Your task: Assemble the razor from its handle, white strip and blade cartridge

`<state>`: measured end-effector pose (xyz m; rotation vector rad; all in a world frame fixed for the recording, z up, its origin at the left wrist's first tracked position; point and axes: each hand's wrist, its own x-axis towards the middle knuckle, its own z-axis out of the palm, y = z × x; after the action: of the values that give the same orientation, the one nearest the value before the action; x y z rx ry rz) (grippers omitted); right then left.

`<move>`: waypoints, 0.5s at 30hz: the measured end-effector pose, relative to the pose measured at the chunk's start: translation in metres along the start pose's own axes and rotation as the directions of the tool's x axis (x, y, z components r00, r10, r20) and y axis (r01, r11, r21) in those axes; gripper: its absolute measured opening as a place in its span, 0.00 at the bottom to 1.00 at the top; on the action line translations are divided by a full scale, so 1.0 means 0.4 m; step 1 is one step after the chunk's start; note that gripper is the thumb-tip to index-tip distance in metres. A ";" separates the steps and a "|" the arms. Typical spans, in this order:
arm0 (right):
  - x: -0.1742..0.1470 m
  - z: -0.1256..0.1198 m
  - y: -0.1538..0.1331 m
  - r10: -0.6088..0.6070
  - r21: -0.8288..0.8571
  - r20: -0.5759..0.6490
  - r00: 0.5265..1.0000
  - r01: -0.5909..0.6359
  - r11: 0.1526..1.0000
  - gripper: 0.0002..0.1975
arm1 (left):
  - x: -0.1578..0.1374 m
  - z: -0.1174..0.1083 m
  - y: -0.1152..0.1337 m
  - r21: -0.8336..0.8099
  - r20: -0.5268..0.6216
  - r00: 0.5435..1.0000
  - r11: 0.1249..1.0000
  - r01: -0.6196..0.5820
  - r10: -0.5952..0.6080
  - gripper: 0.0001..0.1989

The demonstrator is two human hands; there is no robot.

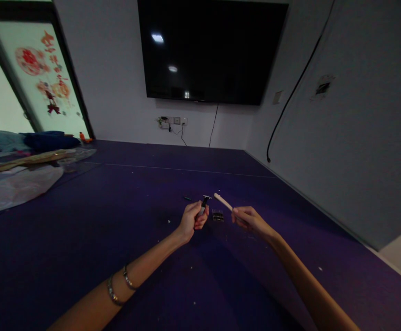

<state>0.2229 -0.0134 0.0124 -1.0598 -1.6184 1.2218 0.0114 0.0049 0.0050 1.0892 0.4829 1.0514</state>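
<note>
My left hand [194, 217] is closed around the handle of a razor [204, 202], which has a dark neck and a pale T-shaped head pointing up. My right hand [249, 218] pinches a slim white toothbrush [224, 202]. Its head tilts up and left, close to the razor head but apart from it. Between and just beyond my hands, a small clear-and-dark case [217, 215] lies on the purple surface. A short dark green piece [187, 198] rests left of the razor. The brush's bristles are too small to make out.
The purple floor [134, 257] carries scattered white bits. Plastic sheeting [24, 186], a piece of cardboard [35, 160] and dark blue cloth [50, 140] lie at left. A television [214, 50] hangs on the far wall; a black cable [292, 94] dangles along the right wall.
</note>
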 end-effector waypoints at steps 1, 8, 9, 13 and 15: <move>0.002 0.000 0.003 -0.007 -0.009 0.023 1.000 0.007 1.000 0.21 | -0.001 0.001 0.000 -0.008 0.009 1.000 1.000 0.003 -0.003 0.18; 0.012 -0.012 0.035 -0.010 -0.069 0.020 1.000 0.012 0.998 0.22 | -0.006 0.006 -0.004 -0.128 0.075 0.996 0.990 0.051 -0.042 0.16; 0.012 -0.012 0.036 -0.013 -0.070 0.016 1.000 0.014 0.997 0.22 | -0.007 0.006 -0.005 -0.142 0.078 0.996 0.988 0.058 -0.047 0.16; 0.012 -0.002 0.030 -0.041 -0.065 0.034 0.999 0.043 0.997 0.22 | -0.012 0.012 -0.007 -0.170 0.130 0.987 0.978 0.117 -0.095 0.16; 0.011 0.000 0.031 -0.045 -0.057 0.043 0.998 0.047 0.997 0.22 | -0.015 0.017 -0.005 -0.192 0.180 0.974 0.967 0.169 -0.135 0.16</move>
<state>0.2234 -0.0071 0.0008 -1.0329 -1.7101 1.1805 0.0147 -0.0038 0.0051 0.9299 0.3110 0.8473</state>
